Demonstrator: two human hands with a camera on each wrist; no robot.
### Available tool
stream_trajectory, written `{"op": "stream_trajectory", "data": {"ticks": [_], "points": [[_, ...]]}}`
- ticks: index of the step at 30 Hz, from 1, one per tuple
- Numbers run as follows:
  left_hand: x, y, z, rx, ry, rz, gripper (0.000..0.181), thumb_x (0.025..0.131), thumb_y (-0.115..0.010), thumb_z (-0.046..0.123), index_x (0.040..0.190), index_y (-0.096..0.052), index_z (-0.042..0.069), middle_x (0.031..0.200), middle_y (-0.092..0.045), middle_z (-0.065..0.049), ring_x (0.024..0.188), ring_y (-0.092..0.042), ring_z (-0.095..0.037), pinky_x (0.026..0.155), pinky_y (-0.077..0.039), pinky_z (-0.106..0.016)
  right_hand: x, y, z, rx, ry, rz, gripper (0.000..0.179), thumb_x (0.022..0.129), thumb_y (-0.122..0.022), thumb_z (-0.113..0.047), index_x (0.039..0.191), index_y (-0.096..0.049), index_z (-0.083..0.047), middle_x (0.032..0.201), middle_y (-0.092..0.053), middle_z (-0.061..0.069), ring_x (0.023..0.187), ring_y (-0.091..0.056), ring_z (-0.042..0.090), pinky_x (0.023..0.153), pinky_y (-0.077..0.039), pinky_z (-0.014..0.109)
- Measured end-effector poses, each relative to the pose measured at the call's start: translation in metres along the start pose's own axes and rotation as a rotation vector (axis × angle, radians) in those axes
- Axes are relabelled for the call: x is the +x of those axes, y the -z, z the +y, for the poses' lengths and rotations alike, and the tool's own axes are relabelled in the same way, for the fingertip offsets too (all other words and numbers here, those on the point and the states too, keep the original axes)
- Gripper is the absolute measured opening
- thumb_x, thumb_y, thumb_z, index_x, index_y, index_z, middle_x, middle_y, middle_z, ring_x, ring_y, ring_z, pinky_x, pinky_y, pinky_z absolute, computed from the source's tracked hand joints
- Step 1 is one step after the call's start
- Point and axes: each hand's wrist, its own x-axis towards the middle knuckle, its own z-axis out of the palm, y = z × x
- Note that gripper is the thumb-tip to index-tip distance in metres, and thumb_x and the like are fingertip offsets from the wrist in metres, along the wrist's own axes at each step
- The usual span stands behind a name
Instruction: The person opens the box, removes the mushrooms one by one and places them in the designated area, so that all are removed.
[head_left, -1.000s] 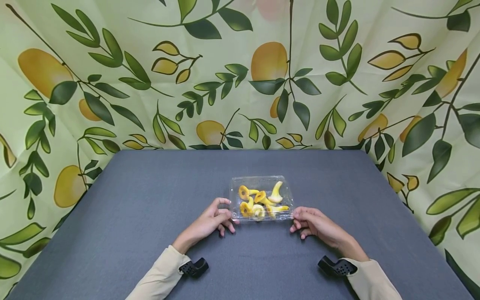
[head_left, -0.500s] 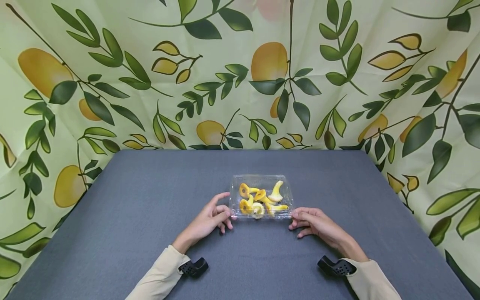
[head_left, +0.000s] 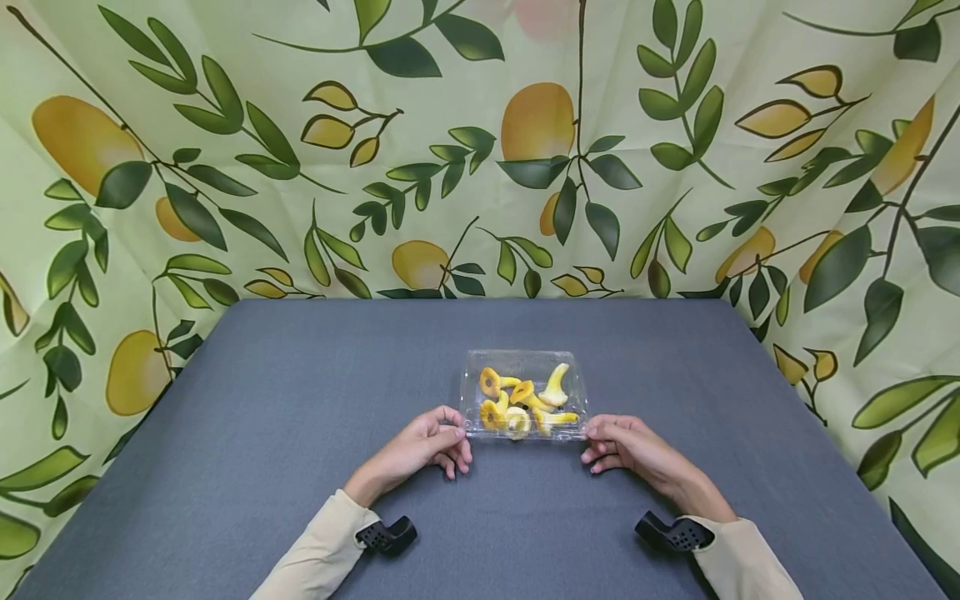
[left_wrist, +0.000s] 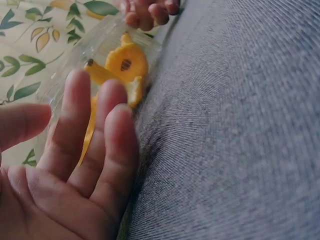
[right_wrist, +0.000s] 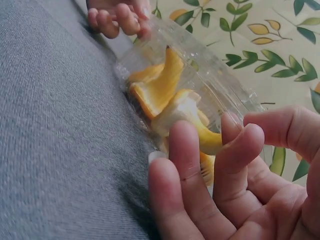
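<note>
A clear plastic clamshell box stands on the table with several yellow mushrooms inside, shaped like chanterelles. At the box's near left corner is my left hand; its thumb and curled forefinger meet the corner in the head view. The left wrist view shows its other fingers loosely bent in front of the box, with the forefinger mostly hidden. My right hand pinches the near right corner between thumb and forefinger. In the right wrist view, its lower fingers hang loose beside the box wall.
Grey-blue cloth covers the table. A curtain printed with leaves and fruit hangs behind and along both sides. Black wrist devices sit at both sleeve cuffs.
My left forefinger, stretched along the box's left side half a second ago, has curled down to the near corner. The box shifted slightly; my right hand kept its hold.
</note>
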Motion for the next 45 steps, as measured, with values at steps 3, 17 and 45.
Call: {"op": "stream_trajectory", "data": {"ticks": [3,17,45], "points": [[-0.001,0.0009,-0.0011,-0.026,0.016,-0.053,0.017,0.106,-0.04,0.012,0.111,-0.038,-0.004,0.082,-0.069,0.002,0.074,-0.067,-0.01,0.063,-0.055,-0.021,-0.0006,0.0007,-0.0004,-0.016,0.009,-0.035,0.018,0.104,-0.047,-0.018,0.097,-0.063,-0.014,0.083,-0.067,-0.005,0.079,-0.069,0.005,0.074,-0.059,0.024],[-0.0021,-0.003,-0.0006,-0.081,0.017,-0.104,0.01,0.106,-0.033,0.013,0.101,-0.039,0.007,0.077,-0.065,0.003,0.075,-0.067,-0.013,0.065,-0.056,-0.025,-0.0018,0.0028,-0.0014,-0.039,0.02,-0.089,0.018,0.103,-0.047,-0.016,0.098,-0.063,-0.013,0.085,-0.068,-0.004,0.081,-0.07,0.006,0.075,-0.059,0.024],[-0.0012,-0.0045,-0.0027,-0.091,-0.003,-0.114,0.01,0.106,-0.034,0.014,0.1,-0.041,0.011,0.072,-0.062,0.004,0.075,-0.069,-0.012,0.065,-0.058,-0.026,-0.0021,0.0016,-0.0012,-0.034,0.0,0.042,0.019,0.101,-0.051,-0.016,0.107,-0.067,-0.009,0.08,-0.066,-0.008,0.081,-0.07,0.005,0.062,-0.054,0.018]]}}
